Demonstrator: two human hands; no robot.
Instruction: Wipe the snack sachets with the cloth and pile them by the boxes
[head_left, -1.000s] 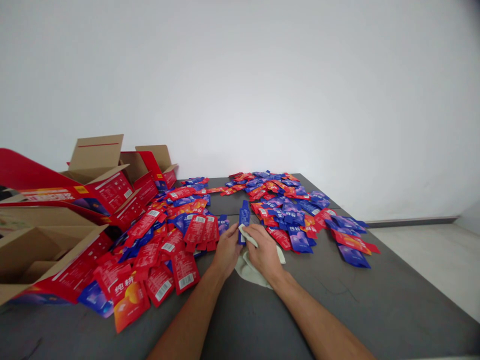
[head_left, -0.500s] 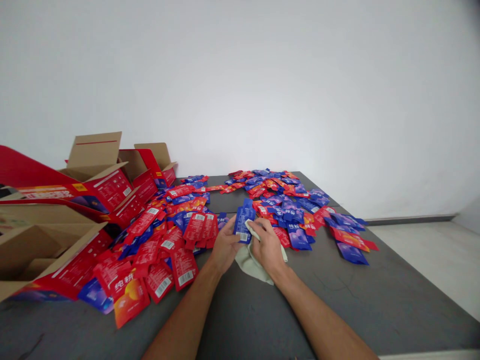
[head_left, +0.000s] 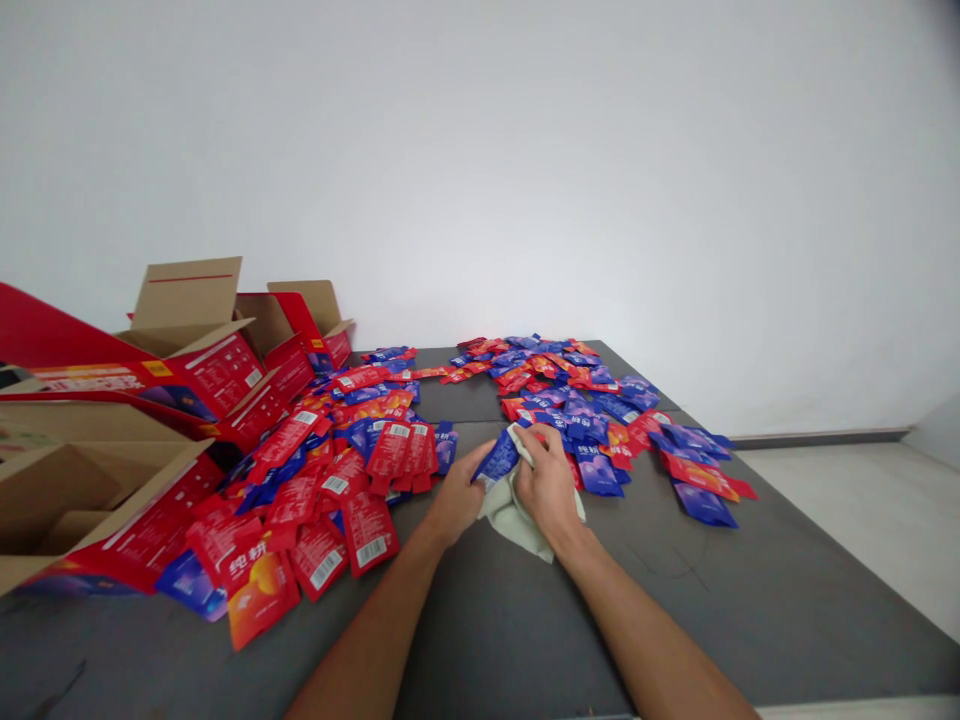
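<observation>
Over the middle of the table, my left hand [head_left: 456, 500] grips a blue pouch [head_left: 497, 462] by its lower left part, the printed side facing me. A pale green cloth [head_left: 517, 525] is bunched in my right hand [head_left: 550, 487], and a fold of it presses against the pouch's upper right edge. The rest of the cloth hangs below the right hand. The pouch is tilted to the right, and its right side is partly hidden by cloth and fingers. Just left of my left hand lie several red pouches [head_left: 403, 455] in an overlapping row.
A heap of red and blue pouches [head_left: 300, 500] spreads over the left of the grey table [head_left: 675, 610]. Open cardboard boxes [head_left: 142, 500] stand at the far left. More pouches [head_left: 540, 365] lie at the back, and a small group [head_left: 701, 470] is near the right edge.
The blue pouch has gone from nearly upright to tilted right. My right hand has moved slightly up and right with the cloth, which now covers the pouch's upper edge.
</observation>
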